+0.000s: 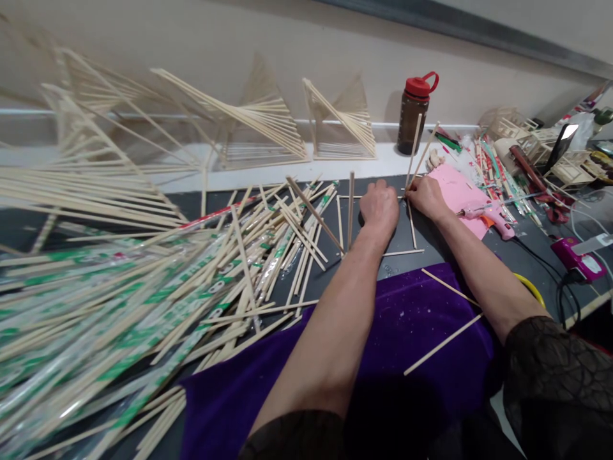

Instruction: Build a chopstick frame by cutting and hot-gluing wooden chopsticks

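Observation:
A square frame of thin wooden chopsticks (403, 252) lies flat on the dark table. Two chopsticks rise from its near left corner, one upright (351, 211) and one leaning left (313, 214). At the far right corner two more chopsticks (417, 150) stand up in a narrow V. My right hand (428, 197) pinches the foot of that pair with thumb and fingertips. My left hand (380, 207) is closed, knuckles up, over the far side of the frame; its fingertips and anything in them are hidden.
Loose and wrapped chopsticks (158, 306) heap up on the left. Twisted stick structures (342, 121) stand along the wall, beside a brown bottle (412, 118) with a red lid. A pink glue gun (493, 214) lies right, near a purple power strip (579, 259). Purple cloth (407, 313) covers the front.

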`<state>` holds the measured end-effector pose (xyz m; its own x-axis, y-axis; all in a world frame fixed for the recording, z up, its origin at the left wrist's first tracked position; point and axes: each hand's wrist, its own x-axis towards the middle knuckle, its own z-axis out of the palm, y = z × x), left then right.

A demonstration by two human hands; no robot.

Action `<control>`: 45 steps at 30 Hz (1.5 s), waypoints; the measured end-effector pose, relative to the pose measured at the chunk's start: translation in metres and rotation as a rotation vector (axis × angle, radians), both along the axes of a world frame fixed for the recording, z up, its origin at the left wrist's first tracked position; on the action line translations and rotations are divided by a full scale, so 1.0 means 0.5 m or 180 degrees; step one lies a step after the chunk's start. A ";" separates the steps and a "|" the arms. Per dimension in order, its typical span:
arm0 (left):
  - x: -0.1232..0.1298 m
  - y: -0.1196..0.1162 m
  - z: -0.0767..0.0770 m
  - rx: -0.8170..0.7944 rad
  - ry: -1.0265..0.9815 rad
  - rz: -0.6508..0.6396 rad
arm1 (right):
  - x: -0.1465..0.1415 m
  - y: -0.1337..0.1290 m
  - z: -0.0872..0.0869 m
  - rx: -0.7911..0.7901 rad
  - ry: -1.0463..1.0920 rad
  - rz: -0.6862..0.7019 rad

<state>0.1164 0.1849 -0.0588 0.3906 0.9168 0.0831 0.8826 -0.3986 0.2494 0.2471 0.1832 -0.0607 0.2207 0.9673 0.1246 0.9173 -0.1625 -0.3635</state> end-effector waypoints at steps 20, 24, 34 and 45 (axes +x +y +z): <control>0.002 -0.016 0.002 0.0097 0.0010 -0.0182 | -0.001 -0.007 0.001 -0.0135 -0.0026 0.0066; 0.001 -0.014 -0.003 -0.0006 0.0031 -0.0289 | -0.003 -0.007 0.004 -0.0159 -0.0019 0.0069; 0.014 -0.022 -0.008 0.0168 0.0288 -0.0406 | -0.006 -0.012 0.014 -0.0239 -0.0001 0.0074; 0.012 0.000 -0.020 -0.0032 -0.0968 0.0265 | -0.008 -0.016 0.027 -0.0206 0.0035 0.0010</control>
